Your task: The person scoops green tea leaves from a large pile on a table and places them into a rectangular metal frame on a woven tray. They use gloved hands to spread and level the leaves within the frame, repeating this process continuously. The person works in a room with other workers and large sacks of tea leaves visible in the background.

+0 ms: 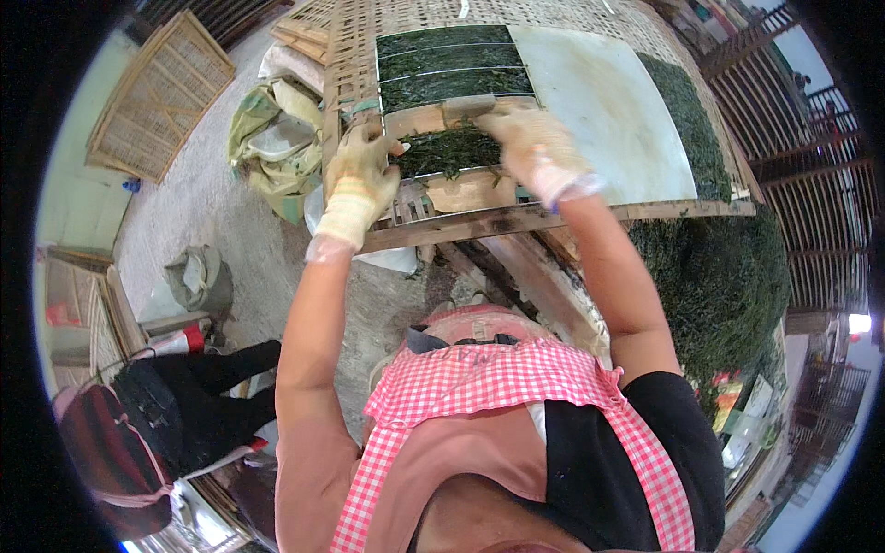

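A thin metal frame with crossbars (456, 70) lies on a woven bamboo rack (352, 62), with dark green shredded leaves, perhaps seaweed, in its far sections. My gloved left hand (359, 166) rests at the frame's left edge, fingers bent beside a nearer strip of the leaves (453, 151); whether it grips anything is unclear. Blurred, my gloved right hand (532, 142) is at the strip's right end, close to a greyish block (469, 106); its fingertips are hard to make out. Right of the frame is a pale flat sheet (601, 104).
A wooden rail (456, 225) edges the rack nearest me. A large heap of green leaves (712, 276) is at the right. Sacks (276, 138) stand on the floor at left, near woven panels (162, 97). Another person (117, 442) is at lower left.
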`<state>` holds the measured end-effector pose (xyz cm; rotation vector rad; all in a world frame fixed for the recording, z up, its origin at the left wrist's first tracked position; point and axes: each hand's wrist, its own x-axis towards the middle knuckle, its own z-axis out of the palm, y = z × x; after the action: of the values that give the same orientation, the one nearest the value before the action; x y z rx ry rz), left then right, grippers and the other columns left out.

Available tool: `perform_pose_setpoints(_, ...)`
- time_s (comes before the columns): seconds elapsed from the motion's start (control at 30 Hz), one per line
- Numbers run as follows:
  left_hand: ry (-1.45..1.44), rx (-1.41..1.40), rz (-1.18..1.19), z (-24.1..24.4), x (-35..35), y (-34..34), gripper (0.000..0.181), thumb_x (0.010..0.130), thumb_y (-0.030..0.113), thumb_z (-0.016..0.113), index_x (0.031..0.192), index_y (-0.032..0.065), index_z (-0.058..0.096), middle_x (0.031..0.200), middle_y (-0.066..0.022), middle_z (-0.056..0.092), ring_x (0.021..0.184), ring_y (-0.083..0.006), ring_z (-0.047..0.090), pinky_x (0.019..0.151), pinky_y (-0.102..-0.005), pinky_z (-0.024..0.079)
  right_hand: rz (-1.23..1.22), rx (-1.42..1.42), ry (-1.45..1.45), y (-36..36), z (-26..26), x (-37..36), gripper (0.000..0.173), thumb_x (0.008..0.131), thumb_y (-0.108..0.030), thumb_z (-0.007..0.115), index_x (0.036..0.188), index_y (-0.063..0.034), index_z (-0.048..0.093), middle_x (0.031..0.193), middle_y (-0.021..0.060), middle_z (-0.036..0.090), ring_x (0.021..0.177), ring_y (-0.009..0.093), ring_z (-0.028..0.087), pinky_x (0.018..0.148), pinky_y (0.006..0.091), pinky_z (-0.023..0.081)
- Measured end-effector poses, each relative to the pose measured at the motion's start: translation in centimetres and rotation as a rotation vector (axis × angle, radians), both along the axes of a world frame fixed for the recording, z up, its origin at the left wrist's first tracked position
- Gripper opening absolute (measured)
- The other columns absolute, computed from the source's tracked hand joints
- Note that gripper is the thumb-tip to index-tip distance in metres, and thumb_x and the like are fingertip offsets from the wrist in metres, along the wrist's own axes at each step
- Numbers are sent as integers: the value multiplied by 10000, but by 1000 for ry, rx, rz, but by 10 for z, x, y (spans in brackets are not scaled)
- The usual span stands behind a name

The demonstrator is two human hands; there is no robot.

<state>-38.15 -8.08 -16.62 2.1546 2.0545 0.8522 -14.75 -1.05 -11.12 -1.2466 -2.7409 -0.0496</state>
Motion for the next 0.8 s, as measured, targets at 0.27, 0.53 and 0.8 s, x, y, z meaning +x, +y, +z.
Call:
perform_pose_setpoints(0.27,299,-272,-219,22,47,28,312,739,233,712,1049,219,672,1079,-79,601,987,-291,594,824,-391,490,31,-125,6,0,-5,10,281,827,-150,571,1100,-121,631,942,158,636,894,327,630,759,439,513)
perform_pose_setpoints(0.53,65,-241,-27,-20,38,38,251,779,284,675,987,145,696,985,-102,665,909,-296,636,799,-371,501,85,-175,-112,7,16,-31,326,844,-89,461,1129,-94,619,1050,166,652,925,346,639,773,422,520)
perform_pose_setpoints(0.8,-94,-267,-97,12,26,14,351,747,179,684,1095,149,652,1076,-131,619,932,-293,631,824,-368,495,-136,-326,-110,27,12,52,337,846,-126,461,1122,-100,654,1080,174,645,1000,331,623,881,384,484)
